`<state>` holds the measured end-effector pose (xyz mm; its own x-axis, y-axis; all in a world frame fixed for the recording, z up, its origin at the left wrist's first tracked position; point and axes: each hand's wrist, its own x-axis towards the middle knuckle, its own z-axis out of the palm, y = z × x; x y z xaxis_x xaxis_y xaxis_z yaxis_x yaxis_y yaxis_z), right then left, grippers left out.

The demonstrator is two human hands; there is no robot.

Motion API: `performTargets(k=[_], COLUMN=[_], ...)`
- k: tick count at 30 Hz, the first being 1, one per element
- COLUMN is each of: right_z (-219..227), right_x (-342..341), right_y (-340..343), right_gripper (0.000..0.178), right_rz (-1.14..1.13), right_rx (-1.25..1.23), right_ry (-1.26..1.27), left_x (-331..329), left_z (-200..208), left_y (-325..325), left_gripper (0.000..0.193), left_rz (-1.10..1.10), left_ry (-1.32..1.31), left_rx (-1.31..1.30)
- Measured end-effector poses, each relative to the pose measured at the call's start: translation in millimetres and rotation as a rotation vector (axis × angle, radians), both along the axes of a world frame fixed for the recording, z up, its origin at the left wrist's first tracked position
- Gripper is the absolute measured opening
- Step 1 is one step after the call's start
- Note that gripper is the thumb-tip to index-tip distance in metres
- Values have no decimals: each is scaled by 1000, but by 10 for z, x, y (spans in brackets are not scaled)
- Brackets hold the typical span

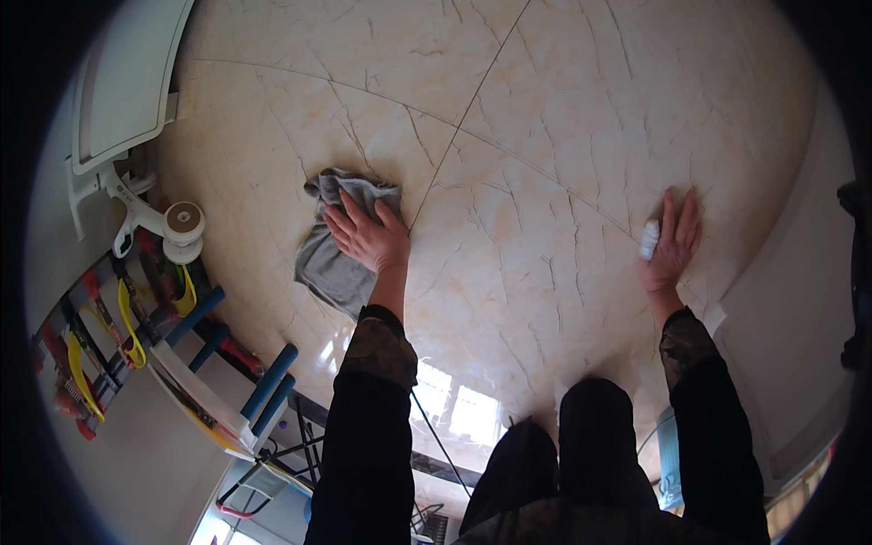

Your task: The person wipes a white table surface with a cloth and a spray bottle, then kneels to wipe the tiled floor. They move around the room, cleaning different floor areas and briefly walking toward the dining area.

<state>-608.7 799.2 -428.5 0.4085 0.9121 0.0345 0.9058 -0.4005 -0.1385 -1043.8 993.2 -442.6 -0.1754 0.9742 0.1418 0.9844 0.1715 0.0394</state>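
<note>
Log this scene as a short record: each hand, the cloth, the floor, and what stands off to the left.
Left hand: fingers spread, palm down on the gray cloth
Right hand: palm down on the floor, no cloth under it; white wrapping on the thumb
Cloth: rumpled, lying on the floor
Floor: beige tile, dark veins, crossing seams
Off to the left: blue bars, yellow curved pieces, white round-ended fitting

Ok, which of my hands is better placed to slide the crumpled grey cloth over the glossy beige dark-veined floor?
Probably your left hand: it lies palm down on the cloth. Your right hand is on the floor, well apart from it.
</note>
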Motion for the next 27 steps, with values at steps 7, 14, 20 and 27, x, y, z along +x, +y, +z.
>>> performTargets(k=[7,14,20,27], right_z=[-8,39,322,296], right_x=[30,-11,61,-317], right_y=[31,16,99,1109], right_gripper=[59,58,55,54], right_rz=[55,26,64,-21], right_rx=[65,7,-64,8], right_ry=[-32,23,147,230], left_x=[14,-51,-34,28], left_z=[16,-19,4,74], left_y=[14,-20,-5,21], left_gripper=[75,75,77,77], left_rz=[41,4,-61,13], left_ry=[20,25,14,-44], left_rx=[-55,-79,-29,-96])
